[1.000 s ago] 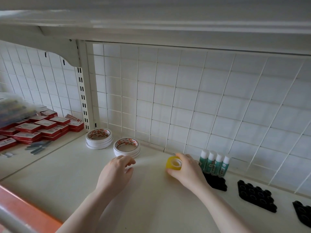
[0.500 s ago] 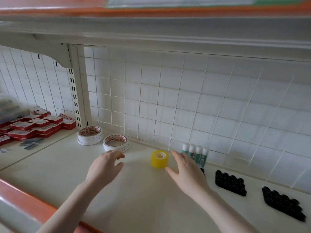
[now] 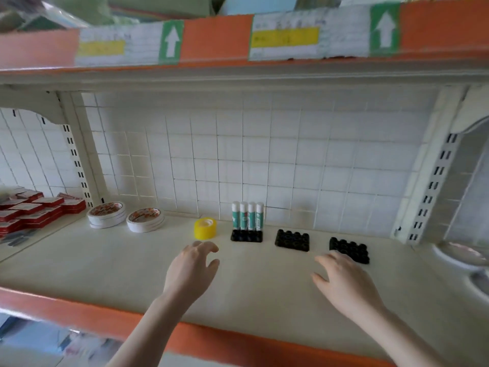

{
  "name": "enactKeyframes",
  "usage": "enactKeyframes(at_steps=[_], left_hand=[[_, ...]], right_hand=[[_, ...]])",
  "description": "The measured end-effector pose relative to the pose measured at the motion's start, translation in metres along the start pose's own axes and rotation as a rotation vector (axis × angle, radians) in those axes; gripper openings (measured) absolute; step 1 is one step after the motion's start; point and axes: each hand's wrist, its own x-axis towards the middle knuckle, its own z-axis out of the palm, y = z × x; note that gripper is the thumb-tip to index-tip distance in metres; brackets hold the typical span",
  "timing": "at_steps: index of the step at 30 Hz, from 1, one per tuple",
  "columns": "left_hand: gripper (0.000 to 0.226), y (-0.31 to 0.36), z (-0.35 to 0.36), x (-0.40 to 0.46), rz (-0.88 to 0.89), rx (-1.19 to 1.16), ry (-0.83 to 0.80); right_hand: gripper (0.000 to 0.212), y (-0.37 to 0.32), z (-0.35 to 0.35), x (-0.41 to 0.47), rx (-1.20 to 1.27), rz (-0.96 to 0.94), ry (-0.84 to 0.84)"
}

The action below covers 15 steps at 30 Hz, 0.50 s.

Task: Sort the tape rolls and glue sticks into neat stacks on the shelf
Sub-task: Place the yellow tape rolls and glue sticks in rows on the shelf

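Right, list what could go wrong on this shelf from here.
1. The four glue sticks stand upright in a tight row at the back of one black holder; a reach from the left hand could topple them.
2. The yellow tape roll sits apart from the two white tape stacks, so it may be left unsorted.
3. The right hand hovers beside another black holder and could nudge it.

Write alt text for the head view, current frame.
Two bare hands, the left hand and the right hand, hover open over a cream shelf, holding nothing. Along the back stand two stacks of white tape rolls, a yellow tape roll, four glue sticks upright in a black holder, and two more black holders.
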Motion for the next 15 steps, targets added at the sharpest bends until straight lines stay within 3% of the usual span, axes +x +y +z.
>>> enactKeyframes(at_steps=[8, 15], left_hand=[[0.028, 0.065, 0.026, -0.036, 0.137, -0.081, -0.071], [0.026, 0.134, 0.048, -0.061, 0.196, -0.137, -0.127]], right_hand=[[0.034, 0.063, -0.029, -0.091, -0.148, 0.318, 0.040], [0.031, 0.128, -0.062, -0.154, -0.230, 0.466, 0.106]])
